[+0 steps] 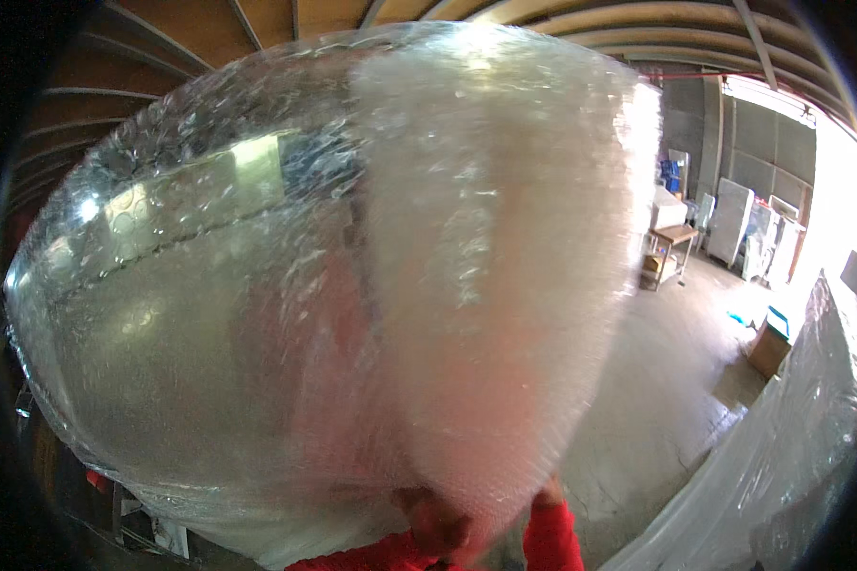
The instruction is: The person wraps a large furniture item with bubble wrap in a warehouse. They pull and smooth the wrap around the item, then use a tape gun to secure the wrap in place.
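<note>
A tall, bulging bundle of clear bubble wrap [505, 257] stands right in front of me and is smeared by motion. Glossy clear plastic wrapping [171, 314] spreads to its left over a large upright item with reflective panes; what that item is, I cannot make out. My left hand [433, 519] is curled against the lower left of the bubble wrap, its fingers blurred. At the lower right edge of the same bundle, my right hand [548, 491] grips its side, with the fingertips partly hidden. Both forearms wear red sleeves.
Another plastic-covered stack [762, 457] rises at the right. Beyond it stand a cardboard box [769, 352] and a small wooden table [673, 235]. Wrapped panels [731, 221] lean near a bright doorway [847, 181]. Concrete floor [628, 381] runs between.
</note>
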The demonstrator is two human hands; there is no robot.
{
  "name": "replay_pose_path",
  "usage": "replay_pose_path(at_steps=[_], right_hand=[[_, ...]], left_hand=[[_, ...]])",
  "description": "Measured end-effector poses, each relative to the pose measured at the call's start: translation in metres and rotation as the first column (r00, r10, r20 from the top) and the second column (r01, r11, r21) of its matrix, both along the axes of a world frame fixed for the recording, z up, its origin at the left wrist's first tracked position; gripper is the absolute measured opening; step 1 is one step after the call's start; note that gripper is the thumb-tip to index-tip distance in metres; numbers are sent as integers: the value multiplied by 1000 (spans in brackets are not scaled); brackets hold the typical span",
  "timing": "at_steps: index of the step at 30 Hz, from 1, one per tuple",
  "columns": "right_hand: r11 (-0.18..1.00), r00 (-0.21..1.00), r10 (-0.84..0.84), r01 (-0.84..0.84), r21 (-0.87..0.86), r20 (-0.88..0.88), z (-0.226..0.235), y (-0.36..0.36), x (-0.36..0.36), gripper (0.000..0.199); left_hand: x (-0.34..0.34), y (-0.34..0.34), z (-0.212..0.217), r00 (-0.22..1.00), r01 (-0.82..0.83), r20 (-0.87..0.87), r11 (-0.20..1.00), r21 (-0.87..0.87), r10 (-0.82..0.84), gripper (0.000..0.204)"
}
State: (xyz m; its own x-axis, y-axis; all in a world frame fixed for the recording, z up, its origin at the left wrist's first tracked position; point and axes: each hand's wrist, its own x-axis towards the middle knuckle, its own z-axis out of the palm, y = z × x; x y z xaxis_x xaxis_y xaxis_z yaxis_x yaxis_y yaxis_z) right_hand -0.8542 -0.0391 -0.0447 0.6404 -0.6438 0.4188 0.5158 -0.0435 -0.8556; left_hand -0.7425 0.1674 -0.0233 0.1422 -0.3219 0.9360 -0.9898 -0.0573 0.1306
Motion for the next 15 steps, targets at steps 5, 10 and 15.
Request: replay_pose_path(at_steps=[5,10,15], right_hand=[[853,833,-514,522,16,207,42,-1,-17,86],[675,696,-681,717,-171,230,25,-56,87,87],[623,709,-646,704,-341,284,21,-81,185,80]], left_hand=[[-10,-58,57,993,56,96,997,61,-62,52],[21,-98,99,946,-299,-27,899,320,324,63],[42,-110,101,974,213,54,971,108,-219,72]])
